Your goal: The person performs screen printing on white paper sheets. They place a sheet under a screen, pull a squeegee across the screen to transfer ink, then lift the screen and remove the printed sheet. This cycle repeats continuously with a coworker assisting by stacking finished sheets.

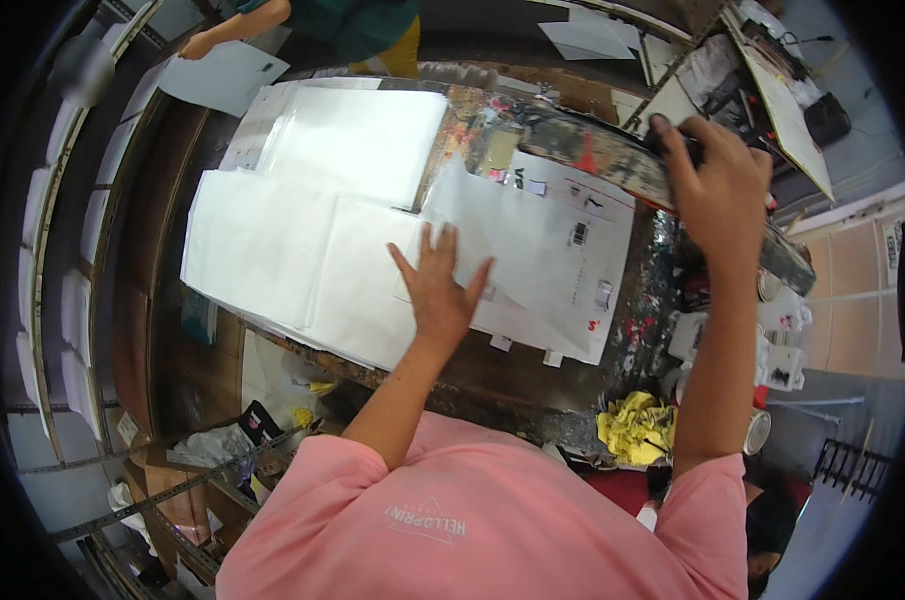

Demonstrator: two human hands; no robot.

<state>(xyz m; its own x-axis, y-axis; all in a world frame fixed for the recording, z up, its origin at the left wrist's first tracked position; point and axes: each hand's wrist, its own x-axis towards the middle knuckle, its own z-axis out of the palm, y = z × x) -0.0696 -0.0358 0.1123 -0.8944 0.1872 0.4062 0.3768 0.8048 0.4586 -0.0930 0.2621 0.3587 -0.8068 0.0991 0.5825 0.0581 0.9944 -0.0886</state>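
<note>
My left hand [438, 295] lies palm down with its fingers spread, across the edge between a stack of white sheets [258, 240] and a thin, pale sheet [483, 235]. The thin sheet partly covers a white printed sheet [598, 260] with dark and red marks. Farther right, my right hand [718, 185] is curled over the far end of the table. Its thumb and fingers close around something dark, mostly hidden by the hand. Beside and under it runs a long paint-stained bar [613, 160].
Another pile of white sheets [363, 140] lies at the far left of the table. Beyond it, another person's hand [198, 45] holds a pale sheet [228, 80]. Crumpled yellow material [636, 428] sits at the near right corner. Racks with white sheets [88, 230] line the left.
</note>
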